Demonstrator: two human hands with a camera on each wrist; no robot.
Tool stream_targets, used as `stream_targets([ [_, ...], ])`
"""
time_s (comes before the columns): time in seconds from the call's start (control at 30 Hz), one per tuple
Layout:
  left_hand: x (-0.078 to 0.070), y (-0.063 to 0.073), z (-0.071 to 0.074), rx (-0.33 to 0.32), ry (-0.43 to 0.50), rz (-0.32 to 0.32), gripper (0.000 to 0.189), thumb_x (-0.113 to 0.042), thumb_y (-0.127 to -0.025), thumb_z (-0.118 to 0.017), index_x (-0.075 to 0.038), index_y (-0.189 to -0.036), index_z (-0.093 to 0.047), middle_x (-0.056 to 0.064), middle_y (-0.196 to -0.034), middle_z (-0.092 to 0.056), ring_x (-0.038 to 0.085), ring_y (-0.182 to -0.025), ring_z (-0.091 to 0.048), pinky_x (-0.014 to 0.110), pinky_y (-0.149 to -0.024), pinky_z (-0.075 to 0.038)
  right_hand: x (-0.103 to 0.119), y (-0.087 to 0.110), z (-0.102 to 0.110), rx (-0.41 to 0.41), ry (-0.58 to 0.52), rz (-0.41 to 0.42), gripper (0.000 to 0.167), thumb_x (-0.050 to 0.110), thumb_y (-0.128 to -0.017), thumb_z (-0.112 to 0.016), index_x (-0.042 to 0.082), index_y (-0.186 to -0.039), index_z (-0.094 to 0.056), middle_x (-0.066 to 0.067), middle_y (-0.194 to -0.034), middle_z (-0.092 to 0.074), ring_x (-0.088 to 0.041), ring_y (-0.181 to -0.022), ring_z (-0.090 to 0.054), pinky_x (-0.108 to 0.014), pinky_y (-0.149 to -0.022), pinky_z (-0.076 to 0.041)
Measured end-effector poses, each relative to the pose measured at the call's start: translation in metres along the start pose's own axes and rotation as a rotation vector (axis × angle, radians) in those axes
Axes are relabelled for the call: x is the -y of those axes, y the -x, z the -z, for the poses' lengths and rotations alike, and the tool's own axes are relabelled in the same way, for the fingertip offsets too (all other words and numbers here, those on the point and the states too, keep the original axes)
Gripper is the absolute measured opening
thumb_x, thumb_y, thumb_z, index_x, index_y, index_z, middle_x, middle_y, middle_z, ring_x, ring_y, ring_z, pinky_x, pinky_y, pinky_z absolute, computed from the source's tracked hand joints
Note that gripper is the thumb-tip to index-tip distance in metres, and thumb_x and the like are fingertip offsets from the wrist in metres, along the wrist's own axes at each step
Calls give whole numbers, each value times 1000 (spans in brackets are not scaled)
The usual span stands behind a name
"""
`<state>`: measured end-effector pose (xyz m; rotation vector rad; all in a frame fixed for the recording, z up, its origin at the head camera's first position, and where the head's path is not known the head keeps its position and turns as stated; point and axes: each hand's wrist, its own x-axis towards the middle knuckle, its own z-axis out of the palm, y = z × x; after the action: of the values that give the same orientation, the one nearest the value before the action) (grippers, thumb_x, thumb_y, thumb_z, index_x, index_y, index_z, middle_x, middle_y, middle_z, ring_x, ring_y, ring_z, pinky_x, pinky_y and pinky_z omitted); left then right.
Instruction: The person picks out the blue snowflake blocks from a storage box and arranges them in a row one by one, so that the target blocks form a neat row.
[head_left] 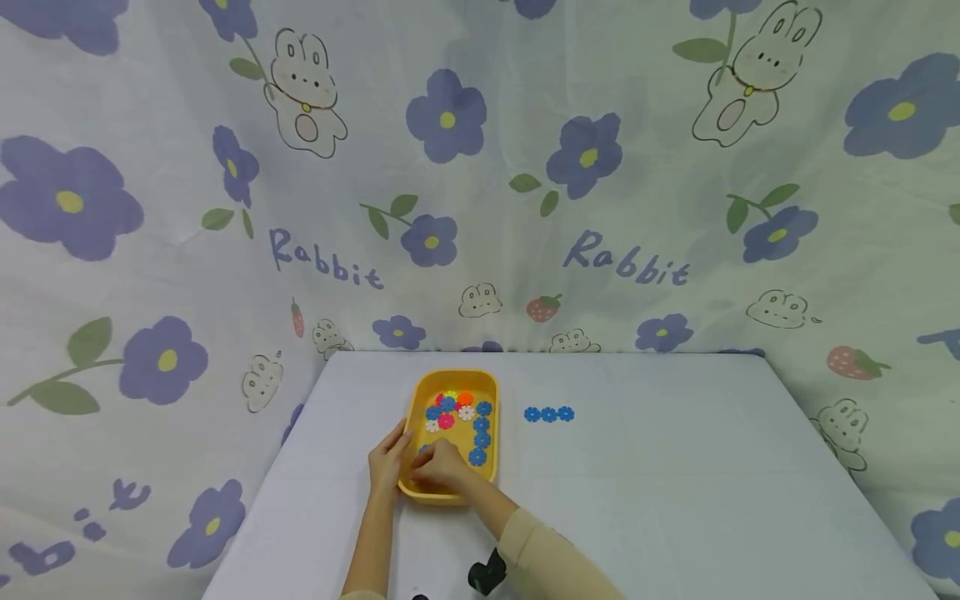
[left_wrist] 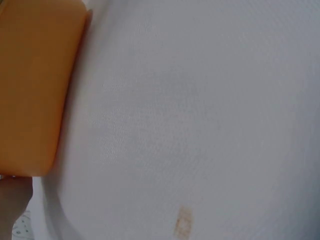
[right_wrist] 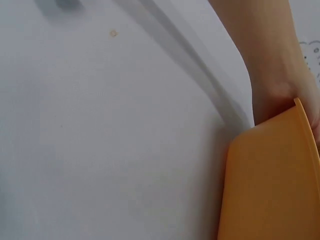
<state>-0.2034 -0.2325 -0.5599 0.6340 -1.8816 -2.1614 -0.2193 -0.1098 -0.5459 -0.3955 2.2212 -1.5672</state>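
In the head view, a yellow plastic tray (head_left: 489, 385) stands on the white table, with small notched snowflake discs inside. My left hand (head_left: 386, 460) grips the tray's left wall, thumb at the rim. My right hand (head_left: 442, 464) reaches down inside the near end, fingers bent, beside a blue snowflake disc (head_left: 423, 448) that is partly hidden. I cannot tell whether the fingers hold a disc. Several blue discs (head_left: 482, 439) line the tray's right side. White, pink, orange and yellow ones lie mixed with blue ones toward the far end. The wrist views show the tray's outer wall (left_wrist: 35, 90).
Three joined blue discs (head_left: 549, 414) lie in a row on the table (head_left: 660, 483), right of the tray. A dark object (head_left: 487, 573) is near the front edge, close to the right sleeve. A patterned rabbit-and-flower cloth (head_left: 480, 183) hangs behind and at both sides.
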Motion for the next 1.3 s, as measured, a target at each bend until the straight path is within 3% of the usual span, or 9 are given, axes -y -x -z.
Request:
stream_targets([
  [0.17,0,1,0,8,-1,-8,45,-16,-91,-62,0,-132,-50,14,-138,-46,24,-134,-37,27,-105,-37,-4,-5,12,-174,-20,0,20,-1,-73,-74,-8,-92,-70,-7,-75,-67,-11,-64,-58,-22,-59,-55],
  [0.27,0,1,0,2,-9,-11,46,-16,-91,-63,0,-132,-50,14,-138,-46,24,-134,-37,30,-107,-35,-2,-6,17,-207,41,-9,27,0,-74,-73,-7,-100,-69,-10,-84,-68,-15,-73,-59,-27,-68,-56],
  [0.33,0,1,0,1,-10,-9,46,-17,-91,-63,0,-132,-50,14,-138,-46,24,-134,-37,29,-106,-36,0,-6,16,-172,62,-9,30,1,-75,-74,-8,-103,-67,-13,-89,-68,-17,-78,-60,-28,-72,-57],
  [0.53,-1,1,-1,-6,-10,-9,45,-17,-91,-63,-1,-132,-52,14,-136,-48,25,-133,-38,30,-107,-36,2,-5,7,-29,-10,-28,27,-2,-73,-75,-9,-99,-68,-10,-85,-68,-14,-65,-60,-25,-60,-57],
  [0.7,0,1,-2,-16,6,-16,44,-16,-91,-63,1,-130,-52,15,-135,-49,28,-134,-36,38,-111,-31,3,-2,-1,-24,66,-5,26,3,-68,-80,-8,-90,-70,-6,-79,-68,-10,-66,-57,-22,-61,-55],
  [0.97,1,-1,-2,5,-11,-15,45,-16,-92,-62,1,-132,-51,17,-137,-46,27,-135,-35,38,-112,-30,3,-1,-6,-72,110,53,18,5,-70,-78,-8,-80,-71,-6,-70,-67,-8,-63,-54,-18,-55,-53],
  [1.1,0,0,-1,10,-15,-11,47,-18,-91,-63,1,-132,-50,16,-138,-45,29,-136,-33,40,-113,-28,2,-1,-6,-22,96,58,16,8,-77,-74,-7,-81,-71,-3,-67,-65,-6,-60,-52,-15,-52,-49],
  [1.3,0,1,-1,21,-23,-4,49,-21,-91,-64,-1,-133,-50,15,-140,-44,29,-137,-31,40,-114,-27,0,0,-3,68,16,-18,22,19,-85,-70,-2,-83,-70,-2,-65,-65,-7,-57,-57,-17,-52,-50],
])
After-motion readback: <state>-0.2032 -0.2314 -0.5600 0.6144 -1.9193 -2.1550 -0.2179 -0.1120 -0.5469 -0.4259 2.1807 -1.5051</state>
